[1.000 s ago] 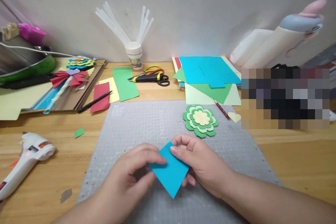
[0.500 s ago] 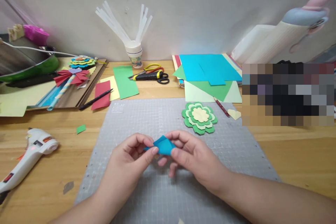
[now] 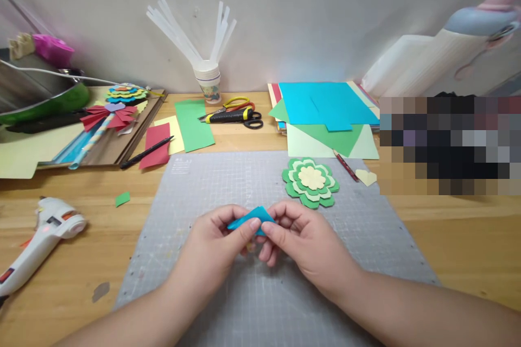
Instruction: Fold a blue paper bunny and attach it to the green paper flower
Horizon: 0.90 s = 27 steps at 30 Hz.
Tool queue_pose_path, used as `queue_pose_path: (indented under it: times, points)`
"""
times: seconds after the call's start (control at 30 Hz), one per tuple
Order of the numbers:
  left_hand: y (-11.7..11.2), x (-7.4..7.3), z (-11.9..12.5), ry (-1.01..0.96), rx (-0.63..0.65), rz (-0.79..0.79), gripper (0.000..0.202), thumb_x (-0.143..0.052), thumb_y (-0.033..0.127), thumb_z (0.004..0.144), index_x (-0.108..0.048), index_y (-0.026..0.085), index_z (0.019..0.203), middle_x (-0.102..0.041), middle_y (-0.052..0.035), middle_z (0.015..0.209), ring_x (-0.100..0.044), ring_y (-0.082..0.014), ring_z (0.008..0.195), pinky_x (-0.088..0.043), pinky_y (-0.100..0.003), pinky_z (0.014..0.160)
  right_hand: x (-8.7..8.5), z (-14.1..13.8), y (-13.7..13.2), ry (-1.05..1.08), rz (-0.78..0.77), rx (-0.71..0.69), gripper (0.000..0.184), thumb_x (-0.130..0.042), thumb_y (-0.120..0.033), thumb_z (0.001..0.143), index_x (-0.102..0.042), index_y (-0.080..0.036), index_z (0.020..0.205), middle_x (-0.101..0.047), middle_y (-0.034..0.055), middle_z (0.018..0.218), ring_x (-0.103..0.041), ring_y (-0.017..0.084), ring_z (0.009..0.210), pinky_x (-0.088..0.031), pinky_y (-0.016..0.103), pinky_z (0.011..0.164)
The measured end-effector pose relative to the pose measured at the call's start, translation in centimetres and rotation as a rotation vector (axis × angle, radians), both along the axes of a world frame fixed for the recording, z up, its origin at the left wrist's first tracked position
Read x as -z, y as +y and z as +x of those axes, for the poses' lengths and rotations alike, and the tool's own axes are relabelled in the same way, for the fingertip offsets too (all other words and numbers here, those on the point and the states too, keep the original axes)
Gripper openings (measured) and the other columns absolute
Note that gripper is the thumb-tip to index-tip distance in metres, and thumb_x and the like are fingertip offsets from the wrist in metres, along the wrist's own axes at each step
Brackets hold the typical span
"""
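Observation:
A small folded piece of blue paper (image 3: 257,218) is pinched between both hands above the grey cutting mat (image 3: 195,184). My left hand (image 3: 226,233) grips its left part, the thumb lying across the front. On the right side my right hand (image 3: 295,230) presses it with the thumb, and the two thumb tips nearly meet. The fingers behind the paper are partly hidden. Just beyond my right hand lies a layered paper flower (image 3: 311,181) in greens with a cream centre.
A glue gun (image 3: 52,238) lies at the left. Scissors (image 3: 254,120), a black and yellow cutter (image 3: 230,116) and a cup (image 3: 209,87) of white sticks stand at the back. Coloured paper (image 3: 325,103) is stacked back right, near a red pencil (image 3: 345,166) and a cream paper heart (image 3: 366,177).
My left thumb has slid right along the blue paper, towards my right thumb. The paper now appears folded narrower, with less of its face showing. The view has shifted slightly.

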State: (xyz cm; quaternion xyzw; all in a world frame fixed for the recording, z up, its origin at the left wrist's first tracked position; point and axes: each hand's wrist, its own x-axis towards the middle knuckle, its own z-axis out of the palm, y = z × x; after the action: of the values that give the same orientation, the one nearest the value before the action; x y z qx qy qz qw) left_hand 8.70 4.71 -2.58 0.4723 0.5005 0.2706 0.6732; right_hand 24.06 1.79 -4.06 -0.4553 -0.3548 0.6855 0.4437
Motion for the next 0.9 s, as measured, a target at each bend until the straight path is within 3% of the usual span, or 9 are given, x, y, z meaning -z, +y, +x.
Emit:
queue_pose_path:
  times: [0.2,0.9]
  points:
    - [-0.07,0.57,-0.53,-0.001,-0.021,0.031,0.025,-0.071,0.037,0.074,-0.06,0.017,0.063,-0.06,0.002,0.057,-0.053,-0.0098,0.055,-0.043,-0.022,0.055,0.15,0.07,0.01,0.014,-0.055,-0.053,0.029,-0.071,-0.041,0.077,-0.056,-0.017,0.08,-0.067,-0.001,0.068,-0.062,0.009,0.054,-0.049,0.021,0.051]
    - [-0.13,0.27,-0.36,-0.025,-0.018,0.023,0.023,-0.067,0.038,0.075,-0.064,0.018,0.063,-0.064,0.0007,0.057,-0.056,-0.0106,0.055,-0.046,-0.021,0.054,-0.12,0.16,-0.17,-0.039,-0.071,-0.052,0.031,-0.071,-0.043,0.077,-0.053,-0.018,0.077,-0.065,-0.0013,0.069,-0.059,0.008,0.052,-0.048,0.021,0.049]
